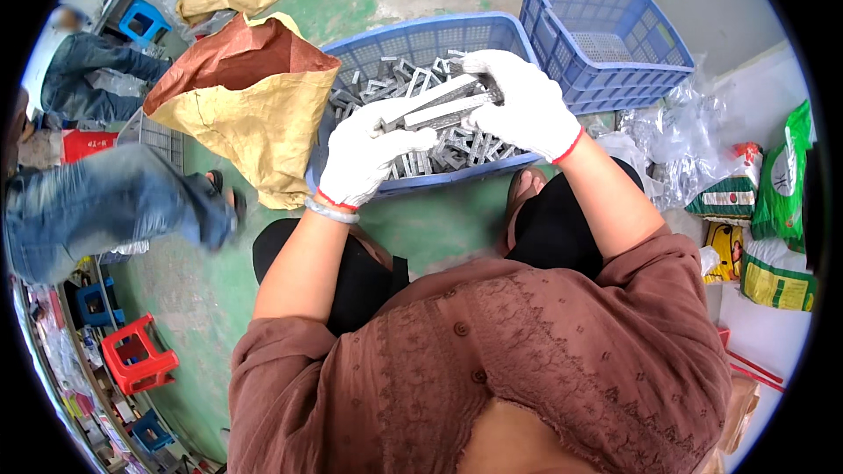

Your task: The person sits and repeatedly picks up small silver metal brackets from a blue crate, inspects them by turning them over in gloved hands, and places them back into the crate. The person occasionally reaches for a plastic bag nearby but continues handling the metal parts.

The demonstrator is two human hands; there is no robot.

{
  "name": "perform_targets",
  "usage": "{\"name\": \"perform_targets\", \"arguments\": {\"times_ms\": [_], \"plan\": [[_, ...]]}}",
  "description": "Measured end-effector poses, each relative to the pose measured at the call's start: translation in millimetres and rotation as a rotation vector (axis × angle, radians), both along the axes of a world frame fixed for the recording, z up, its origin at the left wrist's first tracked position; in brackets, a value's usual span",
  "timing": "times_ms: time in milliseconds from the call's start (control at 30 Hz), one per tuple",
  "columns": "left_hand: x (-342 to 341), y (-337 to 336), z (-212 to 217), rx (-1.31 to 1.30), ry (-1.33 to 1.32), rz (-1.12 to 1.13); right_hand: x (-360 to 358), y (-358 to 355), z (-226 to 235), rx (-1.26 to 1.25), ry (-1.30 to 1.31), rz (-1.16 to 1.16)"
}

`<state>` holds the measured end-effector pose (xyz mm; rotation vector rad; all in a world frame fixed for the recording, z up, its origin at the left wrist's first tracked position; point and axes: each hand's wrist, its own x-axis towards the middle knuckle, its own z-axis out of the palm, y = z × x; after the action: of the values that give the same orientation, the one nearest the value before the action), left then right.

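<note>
My left hand (pixel 364 156) and my right hand (pixel 524 105), both in white knit gloves, grip the two ends of a bundle of long grey metal bars (pixel 436 105). I hold the bundle level just above a blue plastic crate (pixel 413 38) that is heaped with several small grey metal parts (pixel 457 151). The left hand closes on the bundle's near-left end, the right on its far-right end. My knees in black trousers sit below the crate.
An empty blue crate (pixel 606 39) stands behind on the right. An open brown paper sack (pixel 250 92) leans left of the crate. Clear plastic bags (pixel 680 136) and green and yellow packets (pixel 777 211) lie right. A person in jeans (pixel 114 197) sits left; red stool (pixel 136 355) lower left.
</note>
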<state>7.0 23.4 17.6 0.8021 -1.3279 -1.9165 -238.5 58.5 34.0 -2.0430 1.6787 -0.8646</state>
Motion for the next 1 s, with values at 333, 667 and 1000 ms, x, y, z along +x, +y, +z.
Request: {"name": "perform_targets", "arguments": {"times_ms": [333,667,1000], "plan": [[1.4,-2.8,9.3,-0.156,0.0,0.071,-4.3,-1.7,3.6,-0.116,-0.127,0.188],[6.5,-5.8,2.6,-0.082,0.022,0.013,-6.0,-3.3,6.2,0.001,-0.063,0.231],[-8.2,-6.7,-6.0,0.085,0.193,0.018,-6.5,-9.3,-8.5,0.373,-0.224,0.139]]}}
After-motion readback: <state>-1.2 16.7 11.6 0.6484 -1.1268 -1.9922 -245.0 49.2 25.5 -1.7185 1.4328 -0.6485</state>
